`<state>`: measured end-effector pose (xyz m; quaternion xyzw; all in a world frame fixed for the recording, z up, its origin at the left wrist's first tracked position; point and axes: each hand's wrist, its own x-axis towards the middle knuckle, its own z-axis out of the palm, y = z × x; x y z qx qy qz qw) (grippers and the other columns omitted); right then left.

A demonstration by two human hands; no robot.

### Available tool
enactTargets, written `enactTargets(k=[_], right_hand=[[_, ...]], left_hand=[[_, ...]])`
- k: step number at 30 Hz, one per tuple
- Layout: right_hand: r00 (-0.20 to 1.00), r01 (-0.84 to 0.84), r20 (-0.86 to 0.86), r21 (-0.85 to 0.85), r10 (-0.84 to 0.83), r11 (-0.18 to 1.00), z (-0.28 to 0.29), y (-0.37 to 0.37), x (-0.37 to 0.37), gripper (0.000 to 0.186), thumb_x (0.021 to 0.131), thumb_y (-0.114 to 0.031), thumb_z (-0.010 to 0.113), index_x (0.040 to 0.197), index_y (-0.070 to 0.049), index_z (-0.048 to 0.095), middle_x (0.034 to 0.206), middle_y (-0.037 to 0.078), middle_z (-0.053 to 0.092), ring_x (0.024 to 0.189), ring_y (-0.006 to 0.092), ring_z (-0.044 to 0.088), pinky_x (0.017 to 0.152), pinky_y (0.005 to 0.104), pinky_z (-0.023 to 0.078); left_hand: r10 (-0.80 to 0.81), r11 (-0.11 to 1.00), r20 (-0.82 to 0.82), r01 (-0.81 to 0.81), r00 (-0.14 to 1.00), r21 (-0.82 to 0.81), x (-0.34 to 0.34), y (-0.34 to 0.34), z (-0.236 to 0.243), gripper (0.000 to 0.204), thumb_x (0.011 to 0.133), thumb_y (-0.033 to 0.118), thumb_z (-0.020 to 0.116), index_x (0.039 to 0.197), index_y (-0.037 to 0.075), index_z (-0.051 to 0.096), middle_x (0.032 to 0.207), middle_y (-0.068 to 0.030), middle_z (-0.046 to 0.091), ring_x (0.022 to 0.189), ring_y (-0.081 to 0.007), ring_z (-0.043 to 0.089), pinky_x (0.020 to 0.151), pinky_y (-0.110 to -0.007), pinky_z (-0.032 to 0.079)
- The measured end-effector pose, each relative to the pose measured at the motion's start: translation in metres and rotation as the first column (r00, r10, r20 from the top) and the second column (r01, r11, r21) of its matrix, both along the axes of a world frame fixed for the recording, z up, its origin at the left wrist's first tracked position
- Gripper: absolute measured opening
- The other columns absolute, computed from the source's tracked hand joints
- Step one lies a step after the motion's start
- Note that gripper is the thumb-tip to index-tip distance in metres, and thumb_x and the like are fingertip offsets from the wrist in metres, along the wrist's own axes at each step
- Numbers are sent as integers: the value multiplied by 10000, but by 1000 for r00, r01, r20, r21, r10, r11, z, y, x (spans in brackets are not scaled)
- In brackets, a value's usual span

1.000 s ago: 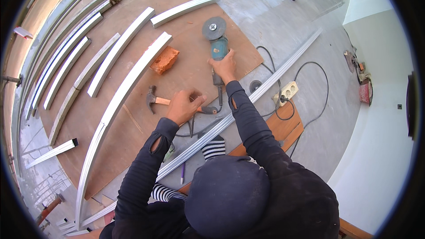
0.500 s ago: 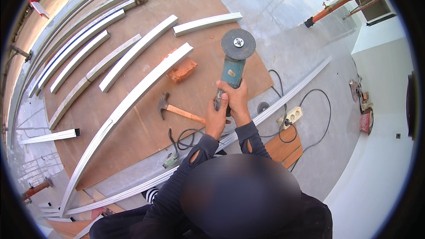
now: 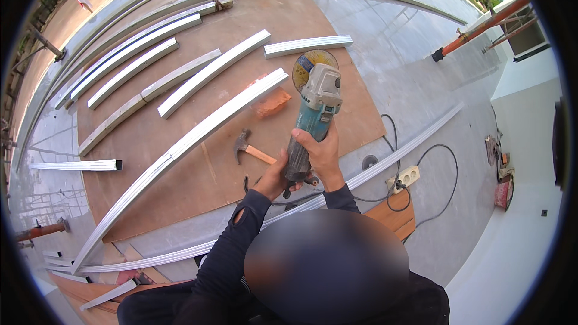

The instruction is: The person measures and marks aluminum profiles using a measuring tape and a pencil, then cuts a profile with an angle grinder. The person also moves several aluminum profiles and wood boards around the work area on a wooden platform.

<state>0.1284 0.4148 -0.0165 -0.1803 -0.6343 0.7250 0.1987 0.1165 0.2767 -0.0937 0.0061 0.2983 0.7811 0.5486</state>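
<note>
A teal and grey angle grinder [image 3: 313, 114] is held up in front of me, its round disc [image 3: 299, 75] at the far end with a yellowish face showing. My right hand [image 3: 326, 157] wraps round the grinder's dark rear body from the right side. At the lower left of that body, my left hand [image 3: 274, 176] grips the tail end; some of its fingers are hidden. Left of the grinder lies a claw hammer [image 3: 257, 153], its wooden handle partly behind my left hand. A broken orange brick [image 3: 272, 103] props up a long white metal bar [image 3: 186, 142].
Several shorter metal bars [image 3: 217, 72] lie across a brown board [image 3: 205, 174]. A long pale strip [image 3: 415, 137] crosses the floor before me. On the right are a socket strip [image 3: 404, 179] with a looping black cable and wooden planks [image 3: 391, 215]. An orange post [image 3: 481, 27] stands far right.
The grinder has been turned over in my hands, so its gear head and switch now show and the disc faces away. My right hand stays on it; the view has shifted slightly.
</note>
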Motion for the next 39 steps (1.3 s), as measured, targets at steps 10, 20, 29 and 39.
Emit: enactTargets(k=[10,20,29,39], right_hand=[[993,-116,-58,-651,103,750,-16,7,-11,740,980,-687,337,1264,-32,532,1042,125,654,950,245,663,798,385,563],[995,-105,-73,-711,75,696,-38,8,-13,751,977,-683,339,1293,-23,506,1071,194,653,986,308,669,820,423,570],[998,16,51,-660,23,751,-51,23,-18,868,895,-817,278,1135,-28,547,876,178,661,739,304,692,654,426,589],[984,124,173,-564,-30,817,-27,-2,-2,641,943,-637,512,1196,-47,518,974,113,629,837,211,650,707,356,560]], left_hand=[[162,843,-451,-360,878,-399,14,5,32,585,876,513,707,1119,-15,643,761,-29,618,533,-76,499,465,-235,380],[74,807,-468,-329,881,-490,6,-1,37,571,880,479,714,1085,-52,664,758,-36,641,615,-93,555,548,-257,427],[68,764,-629,-446,774,-466,11,15,27,625,856,537,721,1021,-62,659,738,-66,658,683,-118,605,606,-275,470],[-58,657,-727,-522,684,-543,10,8,49,621,832,518,731,958,-87,662,768,-212,677,682,-311,680,628,-401,514]])
